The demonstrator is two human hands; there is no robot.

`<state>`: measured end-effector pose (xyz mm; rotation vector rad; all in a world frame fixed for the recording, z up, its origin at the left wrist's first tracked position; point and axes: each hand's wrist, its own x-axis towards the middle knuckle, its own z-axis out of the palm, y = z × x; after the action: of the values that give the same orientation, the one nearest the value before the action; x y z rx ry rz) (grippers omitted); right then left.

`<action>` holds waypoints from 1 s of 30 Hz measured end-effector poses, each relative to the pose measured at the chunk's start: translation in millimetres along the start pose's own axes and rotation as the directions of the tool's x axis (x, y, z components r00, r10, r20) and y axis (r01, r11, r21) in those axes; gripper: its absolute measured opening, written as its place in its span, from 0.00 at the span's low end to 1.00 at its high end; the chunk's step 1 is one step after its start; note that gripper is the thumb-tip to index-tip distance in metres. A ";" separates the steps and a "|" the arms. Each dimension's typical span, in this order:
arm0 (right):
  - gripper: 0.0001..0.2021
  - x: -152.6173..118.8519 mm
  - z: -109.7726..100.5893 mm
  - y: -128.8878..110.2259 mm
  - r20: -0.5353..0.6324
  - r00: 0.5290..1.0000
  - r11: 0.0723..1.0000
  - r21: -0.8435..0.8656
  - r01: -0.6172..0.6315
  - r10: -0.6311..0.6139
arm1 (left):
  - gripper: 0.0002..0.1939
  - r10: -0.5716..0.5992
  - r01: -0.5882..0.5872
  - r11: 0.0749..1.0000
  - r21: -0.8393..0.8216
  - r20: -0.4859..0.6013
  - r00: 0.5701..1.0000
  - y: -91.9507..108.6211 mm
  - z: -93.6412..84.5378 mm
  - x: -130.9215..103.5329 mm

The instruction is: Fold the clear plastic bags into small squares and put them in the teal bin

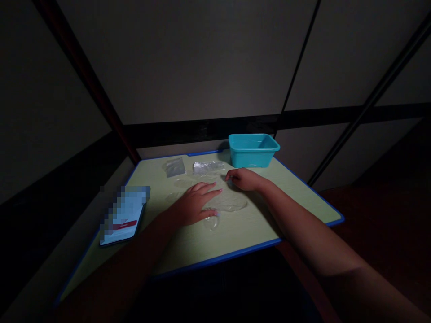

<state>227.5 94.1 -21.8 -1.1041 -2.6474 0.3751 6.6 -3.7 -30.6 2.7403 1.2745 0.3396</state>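
Observation:
A clear disposable plastic glove [224,200] lies spread on the pale green table [249,231], its finger parts toward the left and its wide end toward the right. My left hand [197,202] rests palm down over the glove with fingers apart, holding nothing. At the glove's far right corner, my right hand [240,178] has its fingers curled in. Its fingertips are in shadow, so I cannot tell whether they grip the film. Just beyond the hands lies a shiny clear plastic packet [208,167], with a flat grey square packet [175,167] to its left.
A turquoise plastic basket [252,158] stands at the table's back right. On the left lies a phone or tablet [124,220] with a lit screen, partly blurred. A blue edge strip [218,260] borders the table, and panelled walls [202,63] rise behind it.

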 end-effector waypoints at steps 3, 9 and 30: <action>0.11 -1.6 -1.8 -2.8 0.014 1.000 1.000 0.000 -0.009 0.009 | 0.30 0.025 -0.026 1.000 -0.018 -0.031 0.999 2.9 -1.3 -0.5; 0.11 -3.1 -4.8 -8.2 0.031 0.999 1.000 0.009 -0.028 0.028 | 0.23 0.041 -0.041 0.995 -0.095 0.005 0.999 11.6 -3.3 -1.5; 0.16 -4.0 -7.0 -8.8 0.073 0.995 0.998 -0.017 -0.066 0.067 | 0.11 0.067 -0.059 0.977 -0.203 0.029 0.997 14.2 -7.9 -0.1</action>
<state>226.7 86.3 -12.9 -1.2081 -2.6856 0.4173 15.2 -12.9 -20.3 2.6070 1.0816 0.3999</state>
